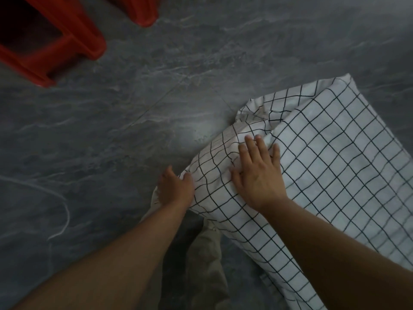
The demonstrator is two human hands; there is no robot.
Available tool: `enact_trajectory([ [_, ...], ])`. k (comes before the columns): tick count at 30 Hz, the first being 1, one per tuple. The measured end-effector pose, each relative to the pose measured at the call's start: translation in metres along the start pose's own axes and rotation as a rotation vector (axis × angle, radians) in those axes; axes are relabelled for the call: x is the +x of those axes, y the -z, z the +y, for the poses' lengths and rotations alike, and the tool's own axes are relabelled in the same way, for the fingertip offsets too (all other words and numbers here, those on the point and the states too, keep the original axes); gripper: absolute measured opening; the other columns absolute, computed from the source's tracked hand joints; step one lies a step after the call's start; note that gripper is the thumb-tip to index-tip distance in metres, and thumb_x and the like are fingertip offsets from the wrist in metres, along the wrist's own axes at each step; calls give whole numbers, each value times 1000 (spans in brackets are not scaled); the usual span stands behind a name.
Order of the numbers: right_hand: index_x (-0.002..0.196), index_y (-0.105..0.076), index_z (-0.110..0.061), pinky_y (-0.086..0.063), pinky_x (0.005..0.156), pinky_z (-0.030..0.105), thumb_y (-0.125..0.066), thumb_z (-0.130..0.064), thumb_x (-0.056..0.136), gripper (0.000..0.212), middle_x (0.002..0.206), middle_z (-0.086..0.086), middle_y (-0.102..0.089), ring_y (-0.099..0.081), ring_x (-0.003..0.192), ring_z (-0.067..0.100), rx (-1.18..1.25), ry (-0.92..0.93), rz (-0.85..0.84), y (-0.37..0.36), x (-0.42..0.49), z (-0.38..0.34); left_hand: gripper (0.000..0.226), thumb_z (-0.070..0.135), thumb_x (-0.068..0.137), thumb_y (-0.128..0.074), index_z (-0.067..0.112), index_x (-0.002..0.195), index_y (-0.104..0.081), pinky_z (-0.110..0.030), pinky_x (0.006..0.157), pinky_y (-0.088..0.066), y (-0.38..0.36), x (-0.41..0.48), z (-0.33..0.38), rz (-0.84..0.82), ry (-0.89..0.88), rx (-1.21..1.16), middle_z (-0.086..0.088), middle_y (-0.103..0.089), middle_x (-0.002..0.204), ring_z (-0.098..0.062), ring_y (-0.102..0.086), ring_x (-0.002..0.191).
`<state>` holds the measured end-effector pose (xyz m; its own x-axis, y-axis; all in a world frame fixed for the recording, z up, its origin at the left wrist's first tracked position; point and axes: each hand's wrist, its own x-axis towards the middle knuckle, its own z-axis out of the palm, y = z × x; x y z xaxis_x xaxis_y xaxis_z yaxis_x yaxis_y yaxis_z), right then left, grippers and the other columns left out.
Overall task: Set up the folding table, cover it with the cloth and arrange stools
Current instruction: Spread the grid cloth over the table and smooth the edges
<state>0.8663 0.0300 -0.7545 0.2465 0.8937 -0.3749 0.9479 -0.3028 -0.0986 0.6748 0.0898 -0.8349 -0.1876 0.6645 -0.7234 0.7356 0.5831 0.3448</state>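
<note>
— The fingers?
— On the right hand (pixel 259 175) they lie straight and spread, pressing flat on the checked cloth (pixel 335 157). The left hand (pixel 175 189) grips its near corner, thumb on top.
— And the cloth?
— Draped over something raised, at right. The red stools (pixel 44 41) stand well apart on the grey floor (pixel 156 86), upper left

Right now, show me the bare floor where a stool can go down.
The widest bare floor lies between the red stools at upper left and the checked cloth at right. Another strip runs above the cloth's top edge. It is crowded by the stools and at lower centre, where a trouser leg meets the cloth.
</note>
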Motion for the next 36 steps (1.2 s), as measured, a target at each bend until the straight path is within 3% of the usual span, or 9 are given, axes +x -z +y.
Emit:
enact_trajectory([
  [4, 157, -11, -16, -2, 120, 62, -18, -58, 102, 70, 167, 8, -5, 7, 153, 25, 7, -71, 41, 4, -10, 16, 64, 51, 99, -36, 24, 156, -28, -38, 121, -19, -13, -25, 43, -93, -593, 96, 2, -20, 166, -17, -18, 152],
  [7, 159, -4, -18, 1, 119, 63, -17, -60, 102, 72, 167, 6, 2, 12, 153, 23, 25, -154, 33, 3, -23, 34, 62, 57, 100, -28, 35, 158, -18, -31, 121, -12, -32, -48, 63, -303, -846, 134, 12, -14, 167, -4, -9, 152],
  [12, 158, 8, -24, 3, 117, 67, -11, -68, 99, 76, 166, 3, 17, 23, 150, 22, 97, -279, -46, -10, -42, 56, 60, 65, 99, -28, 56, 153, -3, -34, 116, -19, -49, -55, 58, -509, -789, 216, 22, -9, 166, 3, -12, 148],
  [16, 155, 18, -27, -1, 116, 68, -12, -70, 96, 79, 161, 2, 32, 31, 147, 24, 140, -277, -142, -22, -47, 63, 62, 62, 96, -32, 57, 152, -6, -36, 119, -23, -50, -44, 59, -603, -738, 219, 17, -18, 165, 3, -20, 143],
  [18, 156, 13, -25, -2, 116, 69, -16, -71, 96, 81, 163, 4, 26, 28, 148, 25, 156, -285, -135, -20, -45, 61, 63, 65, 95, -32, 56, 152, -6, -36, 120, -22, -50, -41, 59, -630, -730, 230, 16, -18, 166, 5, -18, 142],
  [22, 156, -9, -26, -5, 116, 66, -25, -71, 93, 79, 166, 6, 0, 9, 153, 25, 243, -404, 15, -4, -35, 52, 64, 73, 96, -25, 55, 153, -3, -33, 116, -19, -51, -39, 60, -633, -734, 301, 13, -19, 166, -7, -20, 150],
  [25, 156, -2, -28, -8, 117, 65, -30, -69, 93, 80, 166, 5, 5, 11, 152, 26, 272, -478, -34, 0, -25, 44, 63, 70, 98, -21, 52, 154, 1, -30, 109, -12, -48, -39, 62, -604, -771, 376, 13, -17, 166, -10, -20, 150],
  [29, 155, 5, -27, -8, 115, 69, -44, -58, 95, 84, 164, 5, 21, 21, 150, 28, 312, -516, -151, -1, -16, 36, 65, 64, 100, -24, 46, 157, 4, -39, 120, -17, -39, -36, 72, -691, -797, 442, 11, -12, 168, -13, -17, 152],
  [36, 149, -12, -28, -10, 111, 73, -60, -50, 86, 82, 163, 3, 15, 17, 150, 30, 365, -571, -163, 5, -5, 38, 69, 47, 101, -37, 36, 159, -3, -37, 119, -13, -18, -15, 123, -666, -756, 483, 7, -9, 168, -16, -11, 153],
])
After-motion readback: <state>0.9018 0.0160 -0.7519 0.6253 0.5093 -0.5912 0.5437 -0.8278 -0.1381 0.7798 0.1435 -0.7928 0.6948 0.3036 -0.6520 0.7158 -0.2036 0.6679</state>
